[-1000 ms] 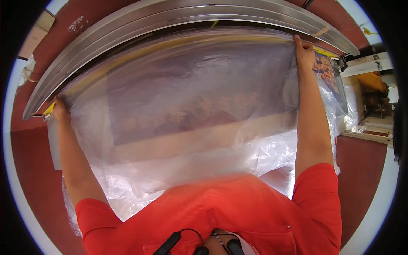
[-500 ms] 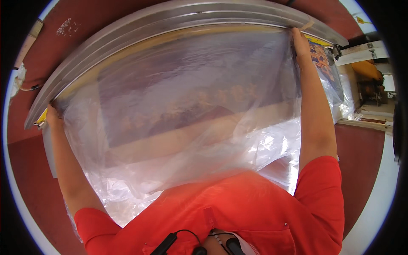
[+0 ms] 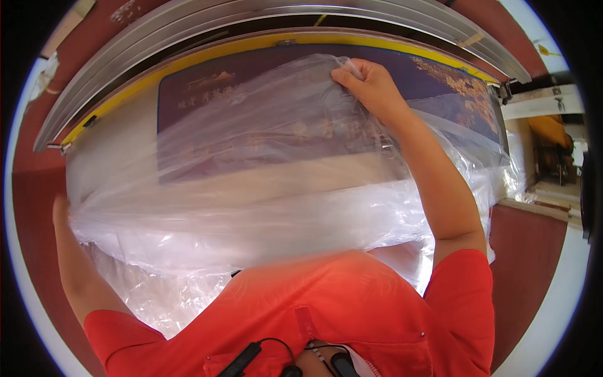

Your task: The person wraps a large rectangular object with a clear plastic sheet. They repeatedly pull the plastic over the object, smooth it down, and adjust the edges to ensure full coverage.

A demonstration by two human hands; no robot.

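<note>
A large clear plastic sheet [image 3: 264,182] is draped over a big dark blue flat box [image 3: 264,94] with gold decoration, which lies in a yellow-edged bed of a long metal machine [image 3: 188,25]. My right hand [image 3: 370,85] pinches the sheet's upper edge near the middle top of the box. My left hand [image 3: 61,210] holds the sheet's left side low down, at the left edge of the plastic, and is partly hidden by it.
Grey metal rails curve across the top of the view. More crumpled clear plastic [image 3: 502,176] hangs at the right of the machine. The floor [image 3: 527,264] is dark red, with a white bench and clutter [image 3: 553,151] at the far right.
My right hand has moved from the far top right corner to the middle top, and my left hand has dropped lower. The plastic has come down, uncovering the blue box's upper part.
</note>
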